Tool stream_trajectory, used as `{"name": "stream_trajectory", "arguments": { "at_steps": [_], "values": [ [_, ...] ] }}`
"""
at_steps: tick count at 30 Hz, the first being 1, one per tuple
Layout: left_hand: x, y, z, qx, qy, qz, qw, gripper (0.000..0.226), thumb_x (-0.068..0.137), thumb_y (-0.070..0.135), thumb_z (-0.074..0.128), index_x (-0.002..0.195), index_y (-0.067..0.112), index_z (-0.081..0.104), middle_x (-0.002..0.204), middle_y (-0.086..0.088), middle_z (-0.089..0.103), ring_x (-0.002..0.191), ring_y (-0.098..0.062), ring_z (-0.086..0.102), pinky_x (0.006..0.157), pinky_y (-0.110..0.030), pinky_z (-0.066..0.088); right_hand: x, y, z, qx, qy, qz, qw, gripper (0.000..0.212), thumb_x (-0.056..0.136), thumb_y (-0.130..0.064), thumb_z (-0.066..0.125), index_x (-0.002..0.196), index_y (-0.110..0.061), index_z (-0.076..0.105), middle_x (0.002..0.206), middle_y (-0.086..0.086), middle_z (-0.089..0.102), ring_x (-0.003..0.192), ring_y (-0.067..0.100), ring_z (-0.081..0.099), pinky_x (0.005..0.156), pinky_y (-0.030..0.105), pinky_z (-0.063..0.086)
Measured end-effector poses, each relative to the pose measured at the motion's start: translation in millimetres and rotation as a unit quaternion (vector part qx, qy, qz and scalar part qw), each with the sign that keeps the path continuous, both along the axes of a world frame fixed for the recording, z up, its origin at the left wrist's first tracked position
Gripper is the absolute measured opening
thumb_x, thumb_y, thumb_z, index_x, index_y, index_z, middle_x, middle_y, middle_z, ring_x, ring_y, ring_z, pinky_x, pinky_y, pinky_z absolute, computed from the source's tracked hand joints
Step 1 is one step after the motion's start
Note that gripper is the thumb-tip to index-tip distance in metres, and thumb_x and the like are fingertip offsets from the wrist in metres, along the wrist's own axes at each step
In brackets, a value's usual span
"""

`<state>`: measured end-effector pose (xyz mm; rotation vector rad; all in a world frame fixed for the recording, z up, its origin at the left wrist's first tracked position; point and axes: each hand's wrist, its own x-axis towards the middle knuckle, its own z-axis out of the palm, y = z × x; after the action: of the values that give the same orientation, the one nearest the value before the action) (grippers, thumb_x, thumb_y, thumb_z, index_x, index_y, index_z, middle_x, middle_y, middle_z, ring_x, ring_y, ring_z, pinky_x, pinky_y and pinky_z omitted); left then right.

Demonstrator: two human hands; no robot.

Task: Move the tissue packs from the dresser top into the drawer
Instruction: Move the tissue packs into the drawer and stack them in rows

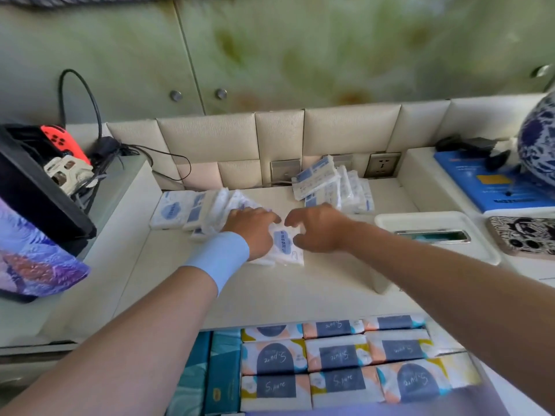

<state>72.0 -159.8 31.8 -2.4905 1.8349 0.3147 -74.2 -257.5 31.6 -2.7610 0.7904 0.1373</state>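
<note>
Small white tissue packs with blue print lie on the cream dresser top [300,289]. One pile [192,210] lies at the left, another pile [333,184] leans by the back wall. Between my hands lies one tissue pack [285,243]. My left hand [252,229], with a light blue wristband, presses on its left side and covers part of it. My right hand [318,229] has curled fingers touching its right edge. The open drawer [300,364] below holds rows of larger patterned tissue packs and teal ones at its left.
A white tray [435,232] with a phone sits to the right, beside a patterned phone case [522,238], a blue box [492,181] and a blue-white vase [537,142]. At the left stand a black bag with a red controller [60,142] and cables. Wall sockets [384,165] sit behind.
</note>
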Motion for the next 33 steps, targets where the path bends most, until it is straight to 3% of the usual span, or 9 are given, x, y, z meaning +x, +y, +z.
{"name": "stream_trajectory", "arguments": {
  "at_steps": [2,4,6,9,12,15,18,26,33],
  "values": [
    [-7,-6,1,-0.004,-0.005,0.001,1.000,0.052,0.094,0.019,0.040,0.142,0.038,0.042,0.151,0.004,0.041,0.137,-0.025,0.035,0.111,-0.038,0.025,-11,-29,21,-0.095,0.031,-0.077,0.992,0.035,0.092,-0.032,0.046,0.125,-0.027,0.056,0.125,0.001,0.063,0.111,0.023,0.058,0.094,0.035,0.042],
    [-18,-13,4,-0.014,0.047,-0.002,0.999,0.050,0.097,0.022,0.043,0.145,0.036,0.039,0.151,0.003,0.040,0.137,-0.025,0.034,0.111,-0.037,0.027,-29,-61,34,-0.130,0.083,-0.178,0.972,0.034,0.089,-0.031,0.045,0.119,-0.022,0.059,0.112,0.002,0.064,0.101,0.025,0.060,0.083,0.035,0.045],
    [-30,-23,5,-0.023,0.098,-0.012,0.995,0.052,0.097,0.022,0.046,0.146,0.037,0.037,0.153,0.003,0.036,0.138,-0.023,0.033,0.112,-0.038,0.030,-51,-82,39,-0.103,0.157,-0.248,0.950,0.042,0.088,-0.033,0.048,0.125,-0.017,0.058,0.109,0.002,0.061,0.105,0.027,0.060,0.085,0.035,0.047],
    [-46,-40,-4,-0.007,0.122,-0.037,0.992,0.056,0.095,0.024,0.049,0.146,0.041,0.035,0.154,0.005,0.033,0.139,-0.022,0.033,0.112,-0.041,0.034,-74,-93,41,-0.020,0.258,-0.249,0.933,0.051,0.097,-0.036,0.048,0.142,-0.011,0.047,0.140,0.009,0.051,0.128,0.029,0.049,0.099,0.035,0.040],
    [-62,-55,-19,0.029,0.108,-0.069,0.991,0.061,0.092,0.027,0.053,0.148,0.040,0.031,0.155,0.004,0.031,0.139,-0.025,0.034,0.111,-0.042,0.035,-77,-105,36,0.058,0.314,-0.245,0.915,0.051,0.095,-0.036,0.048,0.139,-0.010,0.048,0.136,0.010,0.053,0.119,0.028,0.055,0.093,0.033,0.043],
    [-73,-64,-33,0.063,0.079,-0.107,0.989,0.068,0.088,0.030,0.057,0.149,0.040,0.027,0.157,0.003,0.026,0.138,-0.029,0.035,0.108,-0.045,0.038,-78,-142,7,0.058,0.316,-0.248,0.914,0.059,0.070,-0.047,0.056,0.119,-0.014,0.061,0.114,0.007,0.063,0.099,0.025,0.062,0.095,0.042,0.049],
    [-75,-69,-43,0.106,0.070,-0.117,0.985,0.072,0.090,0.030,0.054,0.151,0.042,0.019,0.161,0.003,0.015,0.143,-0.031,0.028,0.111,-0.046,0.035,-80,-150,2,0.043,0.335,-0.249,0.908,0.043,0.082,-0.042,0.060,0.116,-0.015,0.060,0.114,0.007,0.061,0.101,0.024,0.060,0.097,0.042,0.048],
    [-73,-62,-46,0.059,0.034,-0.125,0.990,0.057,0.093,0.028,0.054,0.145,0.035,0.034,0.139,-0.001,0.048,0.125,-0.027,0.045,0.097,-0.037,0.039,-96,-153,7,-0.010,0.346,-0.265,0.900,0.031,0.090,-0.023,0.064,0.117,-0.010,0.064,0.115,0.008,0.062,0.106,0.025,0.060,0.099,0.039,0.048],
    [-84,-51,-40,0.047,-0.006,-0.121,0.992,0.045,0.097,0.032,0.050,0.141,0.027,0.039,0.135,-0.004,0.047,0.121,-0.027,0.045,0.097,-0.035,0.035,-108,-156,9,-0.038,0.331,-0.247,0.910,0.027,0.087,-0.019,0.067,0.112,-0.010,0.064,0.102,0.004,0.059,0.098,0.023,0.058,0.089,0.034,0.049]
  ]
}}
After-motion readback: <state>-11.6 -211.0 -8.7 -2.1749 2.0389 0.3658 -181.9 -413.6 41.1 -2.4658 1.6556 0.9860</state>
